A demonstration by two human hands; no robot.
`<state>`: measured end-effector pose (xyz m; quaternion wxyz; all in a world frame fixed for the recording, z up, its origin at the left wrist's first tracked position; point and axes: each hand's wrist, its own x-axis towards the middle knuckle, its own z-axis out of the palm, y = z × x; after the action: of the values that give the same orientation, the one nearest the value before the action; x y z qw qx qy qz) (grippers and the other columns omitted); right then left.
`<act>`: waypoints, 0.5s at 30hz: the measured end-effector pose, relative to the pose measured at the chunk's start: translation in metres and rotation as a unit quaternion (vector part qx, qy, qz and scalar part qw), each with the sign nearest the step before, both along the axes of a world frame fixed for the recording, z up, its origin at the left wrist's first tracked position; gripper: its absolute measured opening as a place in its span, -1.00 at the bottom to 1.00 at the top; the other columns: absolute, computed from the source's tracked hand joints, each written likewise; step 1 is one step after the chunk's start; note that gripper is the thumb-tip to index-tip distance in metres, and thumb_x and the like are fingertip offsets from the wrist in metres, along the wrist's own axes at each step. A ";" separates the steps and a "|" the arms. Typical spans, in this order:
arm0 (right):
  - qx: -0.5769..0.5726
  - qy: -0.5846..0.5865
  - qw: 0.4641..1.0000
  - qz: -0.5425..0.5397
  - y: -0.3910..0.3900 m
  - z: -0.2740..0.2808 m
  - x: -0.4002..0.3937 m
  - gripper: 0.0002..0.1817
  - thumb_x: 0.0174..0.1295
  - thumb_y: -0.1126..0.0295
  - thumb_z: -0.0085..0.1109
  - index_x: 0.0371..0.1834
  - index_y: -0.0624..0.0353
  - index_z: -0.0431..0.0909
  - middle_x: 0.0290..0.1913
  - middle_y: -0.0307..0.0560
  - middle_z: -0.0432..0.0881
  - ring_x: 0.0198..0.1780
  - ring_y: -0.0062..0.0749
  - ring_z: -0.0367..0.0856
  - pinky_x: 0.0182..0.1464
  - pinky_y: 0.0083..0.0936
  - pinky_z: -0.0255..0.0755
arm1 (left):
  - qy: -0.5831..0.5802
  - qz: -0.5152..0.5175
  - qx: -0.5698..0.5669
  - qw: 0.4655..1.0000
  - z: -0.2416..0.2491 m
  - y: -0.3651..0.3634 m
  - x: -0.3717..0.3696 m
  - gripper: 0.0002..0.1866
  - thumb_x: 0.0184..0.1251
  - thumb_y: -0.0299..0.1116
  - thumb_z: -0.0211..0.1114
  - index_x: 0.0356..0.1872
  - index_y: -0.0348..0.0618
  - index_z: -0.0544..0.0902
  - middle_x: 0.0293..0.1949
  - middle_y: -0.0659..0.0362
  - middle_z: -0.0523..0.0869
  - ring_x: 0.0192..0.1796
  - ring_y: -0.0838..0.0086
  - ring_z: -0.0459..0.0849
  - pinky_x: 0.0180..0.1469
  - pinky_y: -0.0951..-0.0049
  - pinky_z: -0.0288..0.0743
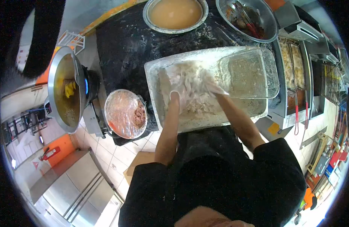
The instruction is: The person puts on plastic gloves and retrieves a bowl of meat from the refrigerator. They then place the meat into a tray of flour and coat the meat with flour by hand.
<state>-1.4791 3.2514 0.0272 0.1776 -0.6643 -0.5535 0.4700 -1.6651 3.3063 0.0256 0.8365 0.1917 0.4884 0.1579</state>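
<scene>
A large white tub (155, 109) with floury walls stands before me on a black, flour-dusted surface. My left hand (177, 85), in a pale flour-covered glove, is down in the white flour and floured pieces (195, 106) at the tub's left half. Close to its right, my right hand (214, 85), gloved and floury too, reaches into the same pile. Motion blur and flour hide the fingers of both hands, so what they hold cannot be made out. A wire mesh basket (250, 73) rests in the tub's right part.
Cloudy liquid fills a metal bowl (147, 15) behind the tub; another bowl (272, 32) holds dark food and red-handled tongs. Left are a film-covered bowl (123, 109) and a large oil pan (62, 102) over a blue flame. Fryers (291, 72) stand right.
</scene>
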 end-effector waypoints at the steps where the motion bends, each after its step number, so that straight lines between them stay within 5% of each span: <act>1: 0.021 0.050 0.998 0.015 -0.001 0.009 0.008 -0.35 0.37 -0.06 -0.10 0.38 0.14 0.24 0.35 0.13 0.32 0.36 -0.13 0.28 0.42 -0.17 0.09 | 0.054 -0.088 0.063 0.993 0.002 0.004 -0.006 -0.27 0.30 -0.24 0.12 0.47 -0.02 0.04 0.21 -0.01 0.48 0.11 0.23 0.54 0.05 0.26 0.47; 3: 0.055 0.052 0.992 0.102 -0.012 0.031 0.032 -0.37 0.38 -0.04 -0.12 0.36 0.17 0.28 0.20 0.10 0.49 0.25 -0.11 0.42 0.33 -0.11 0.24 | 0.161 -0.257 0.178 0.936 0.006 -0.001 -0.025 -0.25 0.28 -0.08 0.18 0.45 -0.03 0.11 0.19 -0.05 0.50 0.12 0.19 0.54 0.07 0.21 0.45; 5: -0.104 -0.156 0.978 0.091 -0.025 0.008 0.065 -0.48 0.30 -0.04 0.02 0.11 0.15 0.48 -0.18 -0.07 0.62 -0.10 -0.16 0.62 -0.03 -0.09 0.48 | 0.246 -0.361 0.252 0.863 0.015 -0.005 -0.034 -0.24 0.26 0.00 0.22 0.42 -0.06 0.17 0.16 -0.09 0.52 0.09 0.17 0.56 0.07 0.19 0.45; 6: -0.008 -0.251 0.962 0.107 -0.045 0.002 0.076 -0.56 0.29 0.04 0.06 0.04 0.15 0.54 -0.23 -0.07 0.66 -0.18 -0.20 0.65 -0.14 -0.26 0.53 | 0.281 -0.389 0.267 0.836 0.021 -0.006 -0.035 -0.24 0.25 0.00 0.23 0.41 -0.08 0.20 0.15 -0.10 0.53 0.06 0.16 0.58 0.06 0.20 0.45; 7: 0.087 -0.342 0.928 0.121 -0.071 -0.004 0.084 -0.63 0.28 0.12 0.09 -0.03 0.16 0.59 -0.27 -0.07 0.69 -0.25 -0.24 0.69 -0.25 -0.43 0.57 | 0.301 -0.374 0.243 0.843 0.043 -0.007 -0.031 -0.27 0.25 -0.09 0.23 0.40 -0.12 0.22 0.13 -0.10 0.54 -0.02 0.15 0.62 0.04 0.25 0.46; 9: 0.217 -0.564 0.747 0.278 -0.124 -0.050 0.098 -0.69 0.26 0.24 0.11 -0.05 0.20 0.60 -0.27 -0.05 0.68 -0.21 -0.25 0.68 -0.25 -0.44 0.56 | 0.322 -0.369 0.262 0.832 0.053 -0.010 -0.026 -0.31 0.24 -0.16 0.23 0.37 -0.18 0.25 0.12 -0.12 0.55 -0.07 0.14 0.65 0.03 0.28 0.47; 11: 0.185 -0.611 0.686 0.349 -0.134 -0.052 0.101 -0.76 0.18 0.32 0.13 -0.16 0.19 0.60 -0.36 -0.08 0.65 -0.27 -0.27 0.65 -0.32 -0.39 0.51 | 0.326 -0.376 0.344 0.797 0.047 -0.012 -0.024 -0.32 0.24 -0.14 0.24 0.34 -0.21 0.28 0.13 -0.14 0.54 -0.03 0.12 0.64 0.06 0.24 0.46; 13: 0.011 -0.501 0.797 0.337 -0.123 -0.032 0.088 -0.86 0.06 0.35 0.17 -0.36 0.14 0.62 -0.54 -0.17 0.59 -0.41 -0.30 0.60 -0.45 -0.26 0.41 | 0.332 -0.375 0.419 0.758 0.040 -0.015 -0.024 -0.32 0.23 -0.12 0.25 0.31 -0.24 0.32 0.14 -0.17 0.53 0.01 0.10 0.63 0.08 0.21 0.45; 15: 0.006 -0.529 0.793 0.303 -0.150 -0.079 0.121 -0.88 0.06 0.36 0.17 -0.40 0.14 0.63 -0.48 -0.10 0.63 -0.38 -0.28 0.63 -0.41 -0.22 0.44 | 0.365 -0.350 0.451 0.735 0.036 -0.020 -0.027 -0.32 0.23 -0.09 0.24 0.31 -0.24 0.32 0.16 -0.18 0.52 0.07 0.07 0.60 0.11 0.19 0.44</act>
<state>-1.3577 3.1013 -0.0521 -0.2905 -0.6066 -0.7366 0.0716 -1.6923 3.2862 0.0616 0.4054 0.7471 0.5261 -0.0266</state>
